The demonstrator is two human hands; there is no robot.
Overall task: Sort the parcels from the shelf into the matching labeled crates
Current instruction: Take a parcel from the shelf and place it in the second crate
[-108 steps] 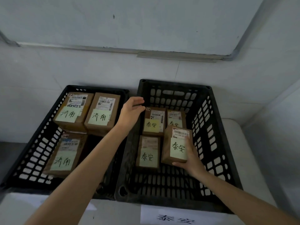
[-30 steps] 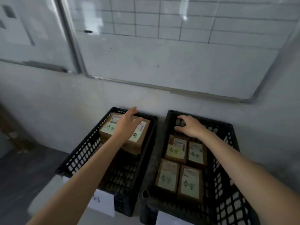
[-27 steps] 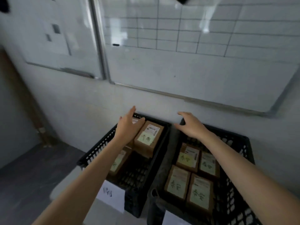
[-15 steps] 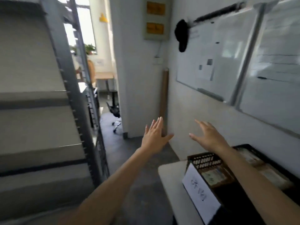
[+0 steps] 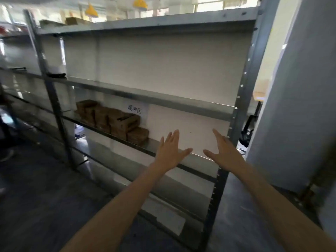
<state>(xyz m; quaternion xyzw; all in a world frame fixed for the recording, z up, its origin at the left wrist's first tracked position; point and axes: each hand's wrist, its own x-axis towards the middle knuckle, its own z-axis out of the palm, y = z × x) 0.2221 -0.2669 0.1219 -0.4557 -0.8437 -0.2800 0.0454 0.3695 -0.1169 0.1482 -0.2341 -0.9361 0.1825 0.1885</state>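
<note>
Attention is swinging away from the crates, which are now sitting out of view, and settling on the shelf [image 5: 163,99]. A second ago both hands were hovering over the crates on the desk. Now the left hand [image 5: 171,151] and the right hand [image 5: 223,151] are reaching forward side by side, fingers straight and spread, gripping nothing. I am reading this as one delivery finished and the next fetch beginning, with sorting still left to do.

The remaining parcels [image 5: 112,120] are sitting as a brown stack on the middle board, at about ten o'clock from the left hand. A small parcel [image 5: 138,135] is lying at the stack's near end, close to the left hand but apart from it. A paper sign [image 5: 134,110] with handwritten characters is hanging just above them, at twelve o'clock from the small one. The picture is blurring, so the parcels' own labels are not showing.

The shelf is standing as grey metal racking with a pale backing panel [image 5: 172,66]. Dark floor [image 5: 36,188] is spreading out at seven o'clock, yellow lamps [image 5: 91,10] are hanging at eleven o'clock beyond the top board, and a white pillar [image 5: 300,88] is rising at three o'clock.
</note>
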